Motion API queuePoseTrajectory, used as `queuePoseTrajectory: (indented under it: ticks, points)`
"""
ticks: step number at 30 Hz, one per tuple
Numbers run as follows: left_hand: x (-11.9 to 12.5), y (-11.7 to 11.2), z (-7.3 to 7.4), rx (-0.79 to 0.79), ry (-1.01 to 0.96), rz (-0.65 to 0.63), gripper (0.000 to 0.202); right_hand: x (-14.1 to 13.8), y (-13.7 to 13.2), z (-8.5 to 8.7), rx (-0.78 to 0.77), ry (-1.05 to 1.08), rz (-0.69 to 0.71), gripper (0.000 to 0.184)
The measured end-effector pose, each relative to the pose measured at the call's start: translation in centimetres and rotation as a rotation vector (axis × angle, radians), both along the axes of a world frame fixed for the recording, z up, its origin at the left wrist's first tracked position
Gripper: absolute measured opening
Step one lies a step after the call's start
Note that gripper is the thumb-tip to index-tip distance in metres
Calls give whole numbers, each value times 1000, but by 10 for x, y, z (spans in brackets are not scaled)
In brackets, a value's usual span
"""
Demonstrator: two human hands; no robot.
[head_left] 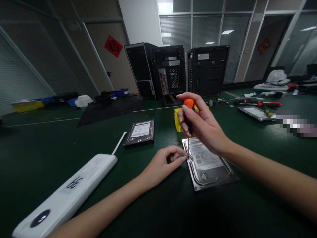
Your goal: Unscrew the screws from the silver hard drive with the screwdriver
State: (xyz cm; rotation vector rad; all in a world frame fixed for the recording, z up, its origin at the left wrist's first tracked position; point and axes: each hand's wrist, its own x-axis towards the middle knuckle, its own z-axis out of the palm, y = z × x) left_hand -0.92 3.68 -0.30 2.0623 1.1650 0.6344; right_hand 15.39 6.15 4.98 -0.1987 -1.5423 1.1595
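Observation:
A silver hard drive [208, 163] lies label up on the dark green table in front of me. My right hand [201, 124] is closed round a screwdriver [188, 115] with an orange and black handle, held upright with its thin shaft pointing down at the drive's near left corner. My left hand [162, 165] rests on the table beside that corner, thumb and fingers pinched together at the shaft's tip. Whether a screw sits between those fingers is too small to tell.
A second hard drive [140, 132] lies further left. A long white device [66, 196] with a thin cable lies at the near left. A yellow object [177, 120] stands behind my right hand. Open computer towers [170, 71] stand at the back; a third drive and tools [260, 110] lie right.

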Motion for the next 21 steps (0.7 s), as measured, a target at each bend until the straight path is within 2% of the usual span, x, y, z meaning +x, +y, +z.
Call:
queuePoseTrajectory:
  ticks: [21]
  points:
    - [0, 0, 2, 19, 13, -2, 27, 0, -1, 1, 10, -2, 0, 25]
